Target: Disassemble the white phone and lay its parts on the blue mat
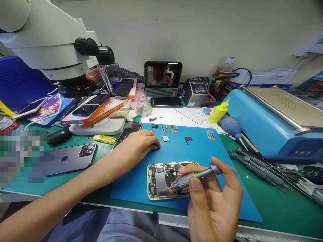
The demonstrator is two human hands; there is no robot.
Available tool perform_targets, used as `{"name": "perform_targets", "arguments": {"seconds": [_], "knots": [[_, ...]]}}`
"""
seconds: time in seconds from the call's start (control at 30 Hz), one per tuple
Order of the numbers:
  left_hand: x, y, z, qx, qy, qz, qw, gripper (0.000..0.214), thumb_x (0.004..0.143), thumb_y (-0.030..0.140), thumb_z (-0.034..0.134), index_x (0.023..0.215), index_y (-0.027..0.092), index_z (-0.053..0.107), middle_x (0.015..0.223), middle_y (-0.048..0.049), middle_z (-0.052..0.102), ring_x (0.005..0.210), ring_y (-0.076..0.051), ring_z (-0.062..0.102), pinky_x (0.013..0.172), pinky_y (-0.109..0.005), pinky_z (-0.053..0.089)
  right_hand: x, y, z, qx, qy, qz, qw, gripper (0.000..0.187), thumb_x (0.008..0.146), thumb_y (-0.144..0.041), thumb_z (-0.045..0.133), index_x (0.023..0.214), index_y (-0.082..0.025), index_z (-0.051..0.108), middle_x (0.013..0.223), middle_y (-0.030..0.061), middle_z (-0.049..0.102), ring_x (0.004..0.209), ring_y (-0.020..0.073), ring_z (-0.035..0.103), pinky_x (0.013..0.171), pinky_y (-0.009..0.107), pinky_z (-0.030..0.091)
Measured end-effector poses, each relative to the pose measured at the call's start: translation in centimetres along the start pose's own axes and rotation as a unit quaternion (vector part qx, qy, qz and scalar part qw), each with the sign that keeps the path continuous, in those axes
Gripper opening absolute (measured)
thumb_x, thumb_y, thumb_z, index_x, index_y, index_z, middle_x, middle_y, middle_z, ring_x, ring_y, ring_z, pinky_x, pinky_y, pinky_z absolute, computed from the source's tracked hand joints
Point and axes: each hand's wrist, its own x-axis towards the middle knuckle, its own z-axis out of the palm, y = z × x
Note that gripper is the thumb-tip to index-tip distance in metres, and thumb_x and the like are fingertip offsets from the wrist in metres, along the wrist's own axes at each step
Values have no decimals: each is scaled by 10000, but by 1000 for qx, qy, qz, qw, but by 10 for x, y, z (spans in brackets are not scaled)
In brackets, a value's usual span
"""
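Note:
My right hand (214,205) grips a grey precision screwdriver (186,179), its thin tip pointing left over an opened phone (157,179). The phone lies on a blue mat (131,178) with its inner parts exposed; the hand hides its right portion. Beyond it, my left hand (142,141) rests low over the mat, fingers curled together and fingertips partly hidden. Whatever they hold cannot be made out. Right of that hand lie a small silver metal part (165,138) and a black bracket (188,139). A dark phone panel (127,134) is partly behind my left hand.
Several screwdrivers (257,168) lie right of the mat, near a blue heating plate machine (272,124) and an air blower (230,127). A microscope (73,67) overhangs the left side. Left of the mat are a grey phone (68,158) and a yellow lighter (104,139).

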Motion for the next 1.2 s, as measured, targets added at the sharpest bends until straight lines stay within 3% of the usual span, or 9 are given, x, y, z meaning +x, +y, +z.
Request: {"name": "perform_targets", "arguments": {"seconds": [0.3, 0.53, 0.7, 0.8, 0.9, 0.93, 1.0, 1.07, 1.2], "knots": [[-2, -4, -7, 15, 33, -28, 999, 196, 1088, 155, 623, 1066, 200, 813, 1060, -72, 790, 1019, -259, 718, 920, -389, 558, 0, 0, 0, -1, 5, -1, 1000, 483, 1086, -190, 619, 1527, -365, 523, 1025, 41, 759, 923, 198, 790, 583, 251, 661], [-3, -3, 6, 17, 21, -13, 1000, 226, 1087, 139, 620, 1016, 206, 824, 1044, -70, 778, 995, -233, 713, 898, -353, 563, 1, 2, -1, -20, 1, -13, 1000, 500, 1077, -172, 624, 1534, -344, 514, 1019, 51, 755, 866, 200, 800, 558, 259, 666], [-1, -2, -3, 13, 35, -22, 999, 196, 1080, 126, 633, 1043, 214, 805, 1053, -41, 786, 1008, -218, 729, 913, -332, 559, 4, 4, -2, -25, -9, -30, 999, 518, 1072, -160, 625, 1543, -342, 511, 1022, 65, 765, 850, 204, 797, 545, 261, 664], [-12, 6, -11, 26, 52, -41, 997, 188, 1100, 157, 606, 1062, 202, 785, 1050, -58, 776, 1021, -251, 720, 903, -372, 555, 4, 4, -2, -11, -7, -24, 1000, 511, 1072, -162, 629, 1535, -348, 522, 1019, 58, 762, 839, 196, 791, 547, 255, 663], [-40, 23, -9, 32, 45, -52, 997, 181, 1126, 258, 589, 1154, 197, 758, 1111, -75, 778, 1032, -286, 716, 925, -444, 559, 2, 3, -2, -7, 4, -12, 1000, 492, 1073, -186, 641, 1522, -359, 539, 997, 46, 750, 852, 194, 788, 544, 242, 655], [-52, 28, -5, 30, 31, -62, 997, 245, 1117, 377, 635, 1261, 204, 730, 1210, -86, 771, 1097, -307, 712, 967, -475, 560, 1, 2, -2, -10, 7, -7, 1000, 485, 1076, -196, 642, 1520, -363, 541, 988, 40, 744, 843, 192, 785, 541, 239, 652], [-73, 38, 5, 30, 10, -79, 996, 716, 976, 618, 786, 1529, 209, 586, 1416, -123, 701, 1253, -365, 667, 1042, -523, 550, 1, 1, -1, -16, 3, 4, 1000, 475, 1090, -216, 624, 1527, -377, 531, 985, 26, 731, 762, 170, 768, 525, 236, 643], [-88, 43, 14, 28, 5, -93, 995, 973, 865, 664, 879, 1633, 223, 476, 1498, -137, 636, 1317, -390, 625, 1074, -535, 539, 1, 0, 1, -14, -25, 13, 999, 467, 1109, -218, 590, 1533, -398, 513, 997, 10, 724, 646, 136, 731, 498, 234, 627], [-93, 42, 23, -53, -18, -125, 991, 822, 872, 582, 911, 1548, 315, 527, 1443, -81, 617, 1285, -344, 615, 1058, -495, 541, 1, -1, 5, -32, -83, 17, 996, 464, 1119, -198, 568, 1528, -409, 507, 1035, 1, 731, 612, 110, 717, 503, 223, 623]]}}
